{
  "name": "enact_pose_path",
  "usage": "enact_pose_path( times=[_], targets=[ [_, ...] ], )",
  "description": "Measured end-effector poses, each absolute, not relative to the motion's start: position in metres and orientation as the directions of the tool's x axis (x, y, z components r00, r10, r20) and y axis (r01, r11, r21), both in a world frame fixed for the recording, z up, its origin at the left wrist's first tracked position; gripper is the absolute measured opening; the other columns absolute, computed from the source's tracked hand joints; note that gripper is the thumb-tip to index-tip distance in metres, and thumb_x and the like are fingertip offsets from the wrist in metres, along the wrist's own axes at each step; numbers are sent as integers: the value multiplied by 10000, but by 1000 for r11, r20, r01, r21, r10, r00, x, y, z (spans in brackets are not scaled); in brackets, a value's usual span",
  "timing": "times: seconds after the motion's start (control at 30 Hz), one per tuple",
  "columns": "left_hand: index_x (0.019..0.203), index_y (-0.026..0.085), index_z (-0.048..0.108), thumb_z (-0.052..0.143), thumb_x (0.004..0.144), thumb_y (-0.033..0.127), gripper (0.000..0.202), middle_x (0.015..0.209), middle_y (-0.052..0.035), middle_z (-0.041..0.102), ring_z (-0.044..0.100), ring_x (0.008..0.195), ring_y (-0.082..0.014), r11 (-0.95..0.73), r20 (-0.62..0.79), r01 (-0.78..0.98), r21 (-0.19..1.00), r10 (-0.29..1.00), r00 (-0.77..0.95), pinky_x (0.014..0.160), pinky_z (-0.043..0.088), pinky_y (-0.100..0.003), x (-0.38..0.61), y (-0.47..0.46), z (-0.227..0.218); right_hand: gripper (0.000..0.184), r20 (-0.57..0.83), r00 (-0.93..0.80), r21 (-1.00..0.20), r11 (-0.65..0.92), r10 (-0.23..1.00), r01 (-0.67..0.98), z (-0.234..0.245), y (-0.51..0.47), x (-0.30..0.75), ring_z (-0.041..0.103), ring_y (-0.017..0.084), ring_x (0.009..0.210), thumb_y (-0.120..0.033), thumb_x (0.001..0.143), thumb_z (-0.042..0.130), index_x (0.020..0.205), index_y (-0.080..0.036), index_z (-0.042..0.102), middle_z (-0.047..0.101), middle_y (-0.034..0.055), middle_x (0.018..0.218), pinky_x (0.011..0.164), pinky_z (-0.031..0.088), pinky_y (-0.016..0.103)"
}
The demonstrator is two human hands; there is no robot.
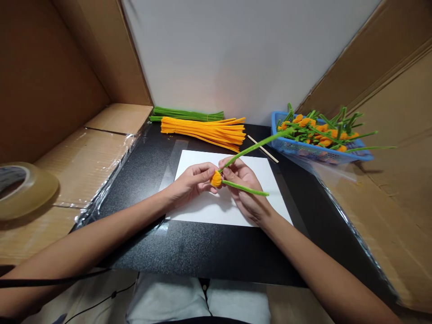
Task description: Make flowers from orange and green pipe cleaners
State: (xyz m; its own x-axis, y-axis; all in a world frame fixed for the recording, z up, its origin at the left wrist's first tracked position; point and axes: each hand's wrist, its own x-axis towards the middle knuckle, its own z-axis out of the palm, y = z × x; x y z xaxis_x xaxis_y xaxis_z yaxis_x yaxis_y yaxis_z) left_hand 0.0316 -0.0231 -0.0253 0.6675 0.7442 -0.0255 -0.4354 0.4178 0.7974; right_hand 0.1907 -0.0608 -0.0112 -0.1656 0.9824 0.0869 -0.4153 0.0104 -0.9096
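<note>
Flower [216,179] is gripped by left hand [193,181] and right hand [248,191] above cardboard-flanked black table [189,252].

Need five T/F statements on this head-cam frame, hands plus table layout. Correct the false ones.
1. The left hand pinches a ridged, fuzzy orange piece. True.
2. The right hand holds a long, fuzzy green stem that points to the person's left. False: the right hand does hold it, but its free end points to the right.
3. The bundle of fuzzy orange sticks lies nearer the person than the bundle of fuzzy green sticks. True.
4. The blue perforated plastic basket stands at the left. False: it is at the right.
5. The roll of clear, yellowish tape sits inside that basket. False: it is at the far left, outside it.
</note>
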Motion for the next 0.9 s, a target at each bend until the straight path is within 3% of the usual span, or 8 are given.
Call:
enact_pose_path(
  times=[0.13,0.23,0.33,0.5,0.63,0.77,0.83,0.9],
  targets=[
    [774,110,679,884,729,408,364,721,-24,683,644,642,-82,359,14,-458,813,775,631,611,537,-163,30,-23,-28,232,104,-224,-912,3,969,-411,-9,-61,192,550,132,745,-386,786,821,876,-243,663,575,-12,850,705,501,285],
    [794,115,688,902,706,386,356,724,-25,698,661,657,-91,340,16,-456,823,788,616,626,545,-172,29,-23,-29,202,102,-151,-918,34,983,-396,-8,-60,193,539,122,771,-347,761,849,814,-234,690,579,-14,854,711,468,264],
    [777,124,680,949,627,262,337,765,-22,723,683,681,-98,312,34,-464,829,801,598,648,558,-182,28,-24,-26,190,94,-90,-922,53,991,-383,-7,-58,195,522,111,770,-314,722,879,760,-225,716,600,-16,852,691,430,247],
    [680,123,664,934,596,140,284,766,-20,733,692,684,-105,174,115,-495,851,859,499,678,576,-214,28,-23,-15,231,2,-130,-897,-55,992,-438,-7,-57,197,494,102,703,-345,680,908,738,-227,719,606,-25,816,632,387,250],
    [608,129,667,931,583,138,266,767,-18,722,691,703,-109,69,162,-496,866,898,408,695,575,-219,27,-22,-10,259,-76,-207,-839,-175,975,-516,-8,-57,198,543,104,757,-349,681,913,724,-212,697,627,-20,851,699,424,249],
    [812,172,765,933,615,176,259,819,-6,719,682,740,-103,90,132,-494,865,909,396,708,566,-209,27,-22,-13,232,-117,-299,-785,-273,947,-557,-10,-55,200,578,107,771,-305,709,890,738,-207,683,658,-20,856,730,450,256],
    [936,181,783,922,658,229,315,870,-27,738,691,779,-118,124,103,-478,870,901,421,743,568,-227,28,-23,-16,202,-93,-295,-798,-248,951,-549,-11,-54,202,585,109,764,-251,700,881,787,-216,702,674,-20,850,728,453,262],
    [948,168,786,910,688,275,307,887,-53,755,704,804,-138,143,88,-464,874,893,441,781,569,-254,28,-23,-20,236,-55,-259,-833,-187,964,-520,-11,-55,203,596,117,791,-202,681,873,862,-233,723,691,-17,873,729,454,262]
  ],
)
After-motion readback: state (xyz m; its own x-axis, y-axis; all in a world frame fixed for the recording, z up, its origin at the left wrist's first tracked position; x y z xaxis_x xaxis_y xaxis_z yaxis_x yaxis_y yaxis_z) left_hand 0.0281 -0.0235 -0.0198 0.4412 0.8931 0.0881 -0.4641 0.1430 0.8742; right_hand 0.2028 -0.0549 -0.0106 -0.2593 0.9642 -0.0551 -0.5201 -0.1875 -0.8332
